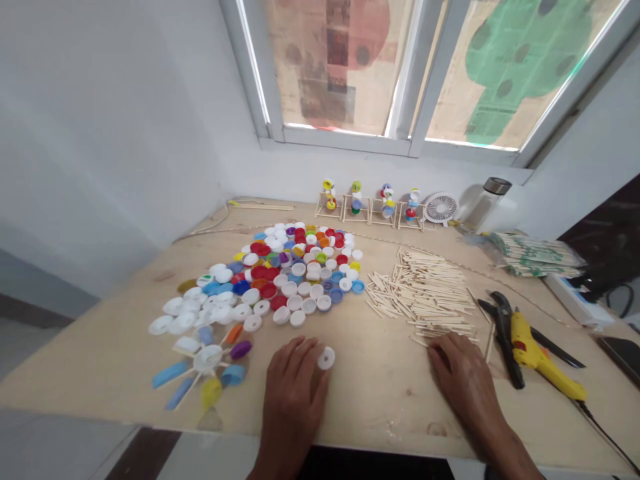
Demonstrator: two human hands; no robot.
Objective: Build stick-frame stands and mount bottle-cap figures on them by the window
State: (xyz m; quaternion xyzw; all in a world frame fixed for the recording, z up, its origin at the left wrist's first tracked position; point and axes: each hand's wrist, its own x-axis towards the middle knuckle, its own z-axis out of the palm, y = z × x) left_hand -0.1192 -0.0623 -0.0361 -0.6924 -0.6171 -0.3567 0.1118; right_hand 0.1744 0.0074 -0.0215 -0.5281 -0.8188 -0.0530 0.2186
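Observation:
My left hand is near the table's front edge, its thumb and fingers closed on a white bottle cap with a small hole in its middle. Along the near edge of a heap of short wooden sticks rests my right hand, fingers loosely bent and thumb apart, touching the sticks. To the left of my left hand lies a wheel-like piece: a white cap hub with stick spokes that carry coloured caps. Beyond it spreads a large heap of bottle caps, white, red, blue and other colours.
At right lie a yellow glue gun with a cord and black-handled cutters. Behind stand several small stick-and-cap models, a white fan and a bottle. A power strip and packed sticks sit far right.

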